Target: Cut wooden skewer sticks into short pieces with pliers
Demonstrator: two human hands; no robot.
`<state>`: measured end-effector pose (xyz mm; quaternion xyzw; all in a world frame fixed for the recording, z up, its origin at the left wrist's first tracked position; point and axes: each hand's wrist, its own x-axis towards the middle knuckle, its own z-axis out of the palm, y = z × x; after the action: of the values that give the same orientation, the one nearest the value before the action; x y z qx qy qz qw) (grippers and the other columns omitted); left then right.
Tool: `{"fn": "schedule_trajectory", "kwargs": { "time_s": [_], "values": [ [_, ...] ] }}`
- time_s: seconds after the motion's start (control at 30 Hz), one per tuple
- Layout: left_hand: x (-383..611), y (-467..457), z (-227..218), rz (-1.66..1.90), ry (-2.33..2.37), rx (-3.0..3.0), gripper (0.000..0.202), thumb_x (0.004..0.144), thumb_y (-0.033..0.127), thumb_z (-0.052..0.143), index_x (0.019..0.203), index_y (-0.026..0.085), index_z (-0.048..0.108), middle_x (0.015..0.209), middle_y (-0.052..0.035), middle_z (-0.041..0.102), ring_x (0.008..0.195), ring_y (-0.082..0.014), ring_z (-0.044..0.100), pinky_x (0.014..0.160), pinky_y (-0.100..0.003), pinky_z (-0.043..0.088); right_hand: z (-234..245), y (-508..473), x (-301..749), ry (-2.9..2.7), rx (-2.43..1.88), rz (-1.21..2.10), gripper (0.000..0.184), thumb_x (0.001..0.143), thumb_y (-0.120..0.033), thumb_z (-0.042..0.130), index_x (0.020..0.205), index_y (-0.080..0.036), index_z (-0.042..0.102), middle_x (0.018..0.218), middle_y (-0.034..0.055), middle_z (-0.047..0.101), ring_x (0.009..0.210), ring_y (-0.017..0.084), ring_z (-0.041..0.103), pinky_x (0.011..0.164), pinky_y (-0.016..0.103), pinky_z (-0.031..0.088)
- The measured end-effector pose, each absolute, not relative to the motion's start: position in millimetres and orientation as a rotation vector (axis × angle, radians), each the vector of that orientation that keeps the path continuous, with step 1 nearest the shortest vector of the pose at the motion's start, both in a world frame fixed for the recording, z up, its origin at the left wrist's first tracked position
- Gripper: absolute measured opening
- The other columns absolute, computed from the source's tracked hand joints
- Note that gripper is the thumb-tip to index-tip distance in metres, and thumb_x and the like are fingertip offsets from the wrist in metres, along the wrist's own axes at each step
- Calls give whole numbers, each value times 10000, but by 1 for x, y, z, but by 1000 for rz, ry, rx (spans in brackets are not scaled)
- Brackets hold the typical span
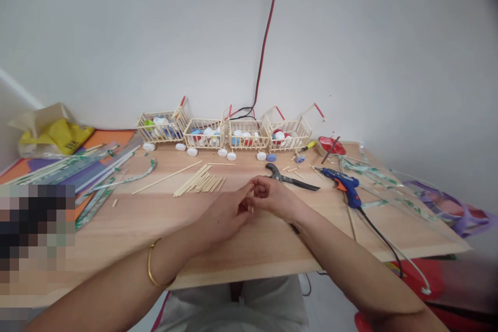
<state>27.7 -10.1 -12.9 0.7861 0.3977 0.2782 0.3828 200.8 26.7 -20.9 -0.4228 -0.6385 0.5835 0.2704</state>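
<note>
My left hand [227,213] and my right hand [277,197] meet above the middle of the table, fingers curled toward each other. Between the fingertips a few short wooden sticks [251,201] show upright; both hands are closed on them, and the fingers hide part of them. Left of my hands lies a row of short cut sticks [208,182] beside longer sticks [191,180]. A pair of dark-handled pliers or cutters [298,182] rests just beyond my right hand. Farther right lies a blue hot glue gun [350,187] with an orange trigger.
Several small stick-built carts [206,135] with wheels and bottle caps inside stand along the wall. A red dish [331,146] is at the back right. Plastic-wrapped strips [105,166] and a yellow bag [54,135] cover the left. The glue gun's cord [383,236] runs over the front edge.
</note>
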Motion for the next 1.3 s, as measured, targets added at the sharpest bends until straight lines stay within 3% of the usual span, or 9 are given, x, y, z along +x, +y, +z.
{"fn": "schedule_trajectory", "kwargs": {
  "time_s": [0.13, 0.3, 0.43, 0.57, 0.73, 0.97, 1.13, 1.23, 1.3],
  "values": [
    [17, 2, -11, 720, 1072, 1909, 669, 703, 143, 564, 1331, 216, 344, 791, 9, 678, 706, -150, 625, 681, -271, 467, -13, 32, 193, -1673, -1213, 1518, 350, 660, -266, 700, 970, -171, 567, 638, -52, 543, 526, 59, 484, 516, 193, 366],
    [-13, 26, -2, 968, 1416, 1993, 335, 741, 193, 549, 1070, 155, 602, 816, -39, 685, 729, -160, 617, 705, -292, 469, -11, 50, 173, -1727, -1355, 1478, 157, 691, -250, 647, 798, -154, 583, 541, -43, 539, 414, 50, 415, 420, 187, 307],
    [-32, 39, 0, 1153, 1645, 2094, 246, 755, 217, 545, 967, 146, 649, 835, -63, 682, 756, -178, 609, 709, -302, 462, -20, 62, 152, -1924, -1413, 1282, 96, 695, -216, 642, 763, -159, 606, 541, -37, 546, 448, 66, 461, 427, 182, 312],
    [-35, 42, -2, 1154, 1752, 2125, 215, 775, 228, 521, 925, 155, 657, 851, -61, 681, 791, -189, 604, 740, -309, 455, -27, 65, 140, -2052, -1421, 1076, 123, 699, -207, 642, 810, -157, 629, 616, -12, 595, 539, 97, 528, 481, 193, 358],
    [-34, 40, -1, 1139, 1777, 2154, 205, 799, 244, 496, 888, 166, 663, 827, -55, 679, 791, -190, 599, 736, -301, 446, -27, 63, 144, -2122, -1438, 786, 244, 702, -263, 666, 918, -155, 635, 851, 32, 648, 651, 110, 550, 594, 223, 406],
    [-39, 42, 2, 1168, 1758, 2114, 226, 811, 252, 469, 879, 174, 670, 895, -43, 692, 843, -185, 607, 773, -296, 445, -25, 52, 163, -2250, -1452, 566, 307, 692, -327, 682, 933, -149, 617, 759, 18, 598, 633, 110, 519, 606, 230, 382],
    [-52, 43, 4, 882, 1778, 2198, 231, 800, 266, 477, 893, 183, 671, 883, -54, 679, 836, -203, 598, 764, -319, 449, -23, 43, 161, -2355, -1448, 524, 543, 574, -371, 768, 1030, -142, 582, 862, 42, 558, 733, 147, 516, 662, 251, 389],
    [-71, 42, -2, 713, 1665, 2370, 288, 755, 256, 531, 1005, 175, 648, 1006, -83, 639, 959, -231, 560, 859, -356, 428, -20, 42, 152, -2374, -1446, 551, 568, 567, -398, 771, 1025, -126, 572, 931, 66, 538, 797, 163, 513, 710, 259, 398],
    [-84, 42, -8, 598, 1573, 2461, 441, 689, 227, 589, 1128, 190, 597, 1129, -90, 583, 1059, -253, 509, 929, -377, 392, -18, 43, 145, -2404, -1448, 543, 511, 580, -397, 766, 971, -128, 576, 926, 68, 527, 810, 169, 507, 718, 261, 394]
  ]
}}
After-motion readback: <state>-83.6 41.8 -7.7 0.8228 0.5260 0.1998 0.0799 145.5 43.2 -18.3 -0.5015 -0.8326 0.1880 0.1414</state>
